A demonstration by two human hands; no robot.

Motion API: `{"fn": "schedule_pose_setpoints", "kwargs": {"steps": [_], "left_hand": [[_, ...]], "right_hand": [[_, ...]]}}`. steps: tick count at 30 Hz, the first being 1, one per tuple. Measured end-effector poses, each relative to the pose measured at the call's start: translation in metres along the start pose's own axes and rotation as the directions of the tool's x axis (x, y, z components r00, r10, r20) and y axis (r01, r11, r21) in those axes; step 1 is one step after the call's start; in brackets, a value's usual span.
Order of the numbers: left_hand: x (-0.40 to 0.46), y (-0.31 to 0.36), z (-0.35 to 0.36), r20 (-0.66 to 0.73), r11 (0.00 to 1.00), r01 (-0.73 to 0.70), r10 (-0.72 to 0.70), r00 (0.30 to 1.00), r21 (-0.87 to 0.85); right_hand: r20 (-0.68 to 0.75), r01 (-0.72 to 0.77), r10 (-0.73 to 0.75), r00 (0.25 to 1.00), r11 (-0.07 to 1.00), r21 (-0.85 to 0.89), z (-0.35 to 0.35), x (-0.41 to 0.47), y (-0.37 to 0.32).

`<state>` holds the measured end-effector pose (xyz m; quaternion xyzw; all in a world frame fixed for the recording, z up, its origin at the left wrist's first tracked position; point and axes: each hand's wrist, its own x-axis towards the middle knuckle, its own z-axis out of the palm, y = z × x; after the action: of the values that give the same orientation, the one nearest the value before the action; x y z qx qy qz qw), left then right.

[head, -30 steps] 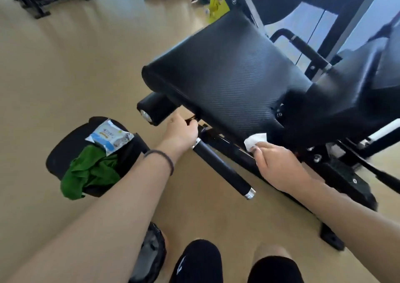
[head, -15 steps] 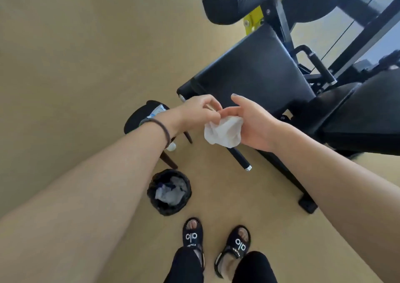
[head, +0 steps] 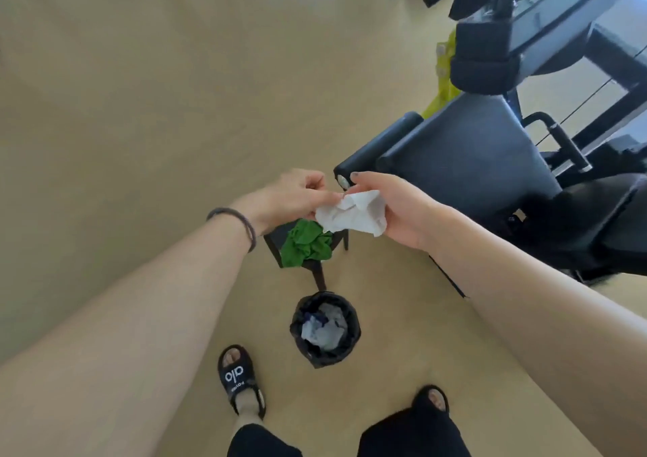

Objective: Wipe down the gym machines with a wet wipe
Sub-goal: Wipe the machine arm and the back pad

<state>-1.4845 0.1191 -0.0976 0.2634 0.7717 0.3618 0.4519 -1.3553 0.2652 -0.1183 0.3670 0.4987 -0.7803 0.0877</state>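
A crumpled white wet wipe (head: 353, 216) hangs in the air between both hands, in front of my chest. My right hand (head: 399, 208) cups it from the right, and my left hand (head: 290, 196) pinches its left edge with the fingertips. The black padded gym machine (head: 465, 162) stands to the right, with its roller pad end just behind my hands. Neither hand touches the machine.
Below my hands a small black stool (head: 280, 239) carries a green cloth (head: 306, 243). A black-lined bin (head: 325, 329) with used wipes stands on the tan floor in front of my sandalled feet (head: 239, 379). More machine frames fill the upper right.
I have stood up and back from the machine. Both hands left the pad and handle and came together on the wipe, which is now partly unfolded. The view has shifted left.
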Motion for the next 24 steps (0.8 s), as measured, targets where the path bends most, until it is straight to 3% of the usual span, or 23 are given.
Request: {"fn": "schedule_pose_setpoints", "kwargs": {"steps": [2,6,10,17,20,24], "left_hand": [[0.002,-0.02,-0.042,0.049,0.998,-0.002,0.005,0.999,-0.061],[0.007,-0.062,-0.126,0.073,0.998,0.02,-0.016,0.997,-0.063],[0.013,-0.078,-0.187,0.131,0.999,0.015,-0.009,0.991,-0.045],[0.05,-0.055,-0.231,0.325,0.996,0.058,-0.034,0.945,-0.063],[0.074,-0.036,-0.237,0.365,0.997,0.072,-0.081,0.927,0.038],[0.123,-0.02,-0.247,0.301,0.967,-0.023,-0.056,0.952,0.255]], "right_hand": [[-0.069,0.015,-0.01,0.998,0.997,0.073,0.042,0.026,-0.004],[-0.287,-0.023,0.029,0.957,0.999,0.025,0.133,0.075,-0.012],[-0.359,-0.03,0.031,0.933,1.0,0.008,0.186,0.102,-0.025],[-0.409,0.043,0.015,0.913,0.99,0.133,0.182,0.12,-0.053],[-0.387,0.083,-0.014,0.922,0.984,0.16,0.171,0.13,-0.062],[-0.392,0.135,-0.011,0.92,0.947,0.29,0.16,0.164,-0.074]]}}
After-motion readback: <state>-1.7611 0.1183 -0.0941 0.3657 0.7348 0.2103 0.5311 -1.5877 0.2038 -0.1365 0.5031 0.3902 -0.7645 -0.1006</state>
